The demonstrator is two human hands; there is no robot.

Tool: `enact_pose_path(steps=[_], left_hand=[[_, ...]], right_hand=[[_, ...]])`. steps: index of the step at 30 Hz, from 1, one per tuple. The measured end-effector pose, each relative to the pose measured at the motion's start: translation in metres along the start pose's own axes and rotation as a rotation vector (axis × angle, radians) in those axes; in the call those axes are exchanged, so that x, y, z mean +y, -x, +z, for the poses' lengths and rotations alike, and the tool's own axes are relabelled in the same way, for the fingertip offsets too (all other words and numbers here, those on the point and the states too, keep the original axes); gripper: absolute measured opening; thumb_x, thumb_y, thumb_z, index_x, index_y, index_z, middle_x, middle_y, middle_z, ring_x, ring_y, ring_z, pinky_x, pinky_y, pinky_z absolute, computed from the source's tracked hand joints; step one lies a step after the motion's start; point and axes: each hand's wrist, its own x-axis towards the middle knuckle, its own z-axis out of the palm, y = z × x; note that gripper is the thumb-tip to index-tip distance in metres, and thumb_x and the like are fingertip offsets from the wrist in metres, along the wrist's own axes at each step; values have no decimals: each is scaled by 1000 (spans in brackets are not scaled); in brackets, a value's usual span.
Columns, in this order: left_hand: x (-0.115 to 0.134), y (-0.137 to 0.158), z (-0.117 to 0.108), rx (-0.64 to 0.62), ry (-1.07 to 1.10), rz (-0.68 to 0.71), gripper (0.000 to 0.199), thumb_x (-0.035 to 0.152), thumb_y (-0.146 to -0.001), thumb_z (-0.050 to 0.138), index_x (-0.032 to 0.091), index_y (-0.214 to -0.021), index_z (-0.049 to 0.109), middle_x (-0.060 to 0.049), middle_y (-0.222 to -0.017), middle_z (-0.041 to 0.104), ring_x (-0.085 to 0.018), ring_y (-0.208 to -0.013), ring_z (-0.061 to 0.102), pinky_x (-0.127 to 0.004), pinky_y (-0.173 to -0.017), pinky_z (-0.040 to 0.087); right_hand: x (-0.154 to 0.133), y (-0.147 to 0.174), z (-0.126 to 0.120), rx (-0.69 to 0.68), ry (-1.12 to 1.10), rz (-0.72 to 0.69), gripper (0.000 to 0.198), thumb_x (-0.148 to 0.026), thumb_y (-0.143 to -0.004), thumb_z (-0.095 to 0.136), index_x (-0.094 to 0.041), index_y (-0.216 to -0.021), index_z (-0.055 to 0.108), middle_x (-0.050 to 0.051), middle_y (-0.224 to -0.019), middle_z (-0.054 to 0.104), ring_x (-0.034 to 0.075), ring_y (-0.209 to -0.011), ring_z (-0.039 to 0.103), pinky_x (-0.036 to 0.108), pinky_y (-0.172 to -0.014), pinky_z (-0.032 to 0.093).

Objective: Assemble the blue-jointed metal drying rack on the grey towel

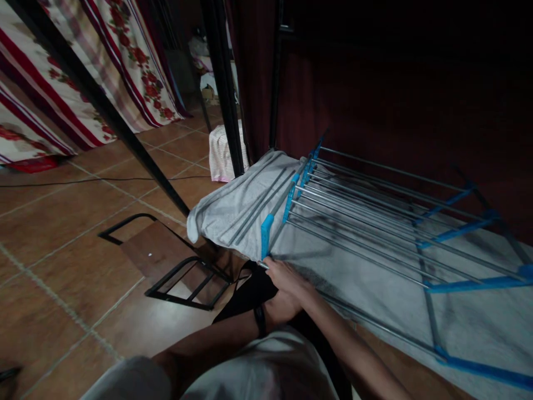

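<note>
A clothes drying rack of metal rods and blue plastic parts [290, 197] rests on a bed with a grey cover [362, 280]. My right hand [287, 279] is closed at the near left corner of the rack, on the end of a metal rod [263, 266] just below a blue plastic elbow [265, 233]. Behind and below it is my left hand [281, 306], a black band on its wrist; the right hand and forearm hide its fingers. Two loose-looking metal rods [258, 214] lie on the cover, left of the elbow.
Black metal posts [137, 150] rise at the bed's left corner. On the tiled floor [54, 244] sits a low black-framed item with a brown board [154, 253]. A cloth-covered object [222, 150] stands behind the bed corner. A floral striped curtain [104, 72] hangs at left; a dark cable [104, 179] crosses the floor.
</note>
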Motion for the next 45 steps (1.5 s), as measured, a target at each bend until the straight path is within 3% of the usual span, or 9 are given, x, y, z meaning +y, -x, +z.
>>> enact_pose_path(steps=[4, 6, 10, 13, 16, 19, 21, 28, 45], left_hand=[[-13, 21, -15, -47, 65, 377, 45, 16, -99, 35, 26, -135, 61, -8, -133, 66, -20, -132, 55, -31, -110, 45], [-30, 45, -27, -6, 111, 410, 38, 18, -99, 39, 24, -128, 64, -9, -123, 70, -21, -121, 61, -33, -107, 47], [-70, 85, -63, 418, 232, -174, 28, 24, -100, 41, 18, -101, 68, -9, -94, 69, -20, -95, 64, -34, -87, 52], [-93, 80, -94, 594, 363, -382, 26, 32, -99, 47, 18, -113, 63, -10, -109, 66, -22, -105, 61, -37, -95, 50], [-105, 49, -110, 478, 549, -340, 42, 42, -94, 56, 19, -130, 56, -11, -126, 62, -24, -116, 58, -40, -104, 47], [-114, 20, -107, 248, 707, -285, 45, 51, -92, 57, 16, -118, 63, -10, -114, 68, -23, -104, 63, -39, -98, 50], [-120, 9, -102, 172, 745, -259, 45, 55, -92, 55, 15, -109, 65, -8, -105, 69, -22, -98, 63, -38, -95, 51], [-129, 9, -106, 117, 675, -190, 41, 55, -94, 51, 16, -100, 63, -6, -94, 68, -21, -92, 62, -35, -92, 51], [-140, 8, -109, 75, 580, -157, 41, 53, -96, 49, 15, -101, 65, -7, -98, 70, -20, -94, 64, -34, -91, 52]], right_hand=[[9, -7, 1, -39, -9, -57, 34, -21, -100, 44, -24, -132, 53, 10, -114, 73, 23, -105, 68, 30, -84, 46], [15, -9, 3, -52, -23, -78, 34, -21, -100, 43, -23, -133, 52, 10, -117, 72, 22, -107, 67, 29, -84, 46], [20, -9, 11, -24, -84, -114, 35, -20, -101, 38, -22, -133, 51, 9, -120, 70, 21, -110, 66, 28, -84, 45], [17, -7, 15, 19, -111, -99, 34, -23, -102, 35, -23, -132, 52, 8, -119, 71, 21, -109, 67, 28, -85, 46], [11, -7, 15, 22, -87, -13, 39, -37, -105, 31, -24, -136, 51, 9, -117, 72, 25, -106, 69, 33, -86, 48], [8, -9, 15, -5, -66, 60, 47, -47, -105, 27, -27, -141, 50, 10, -114, 73, 28, -103, 70, 37, -85, 50], [7, -11, 15, -17, -67, 63, 47, -46, -105, 27, -29, -144, 48, 9, -117, 72, 27, -102, 70, 37, -84, 51], [9, -11, 16, 6, -77, 2, 44, -40, -106, 29, -30, -144, 47, 7, -114, 73, 26, -99, 71, 36, -85, 51], [19, -13, 13, 53, -87, -14, 40, -40, -106, 31, -26, -135, 54, 8, -108, 75, 24, -96, 70, 33, -83, 49]])
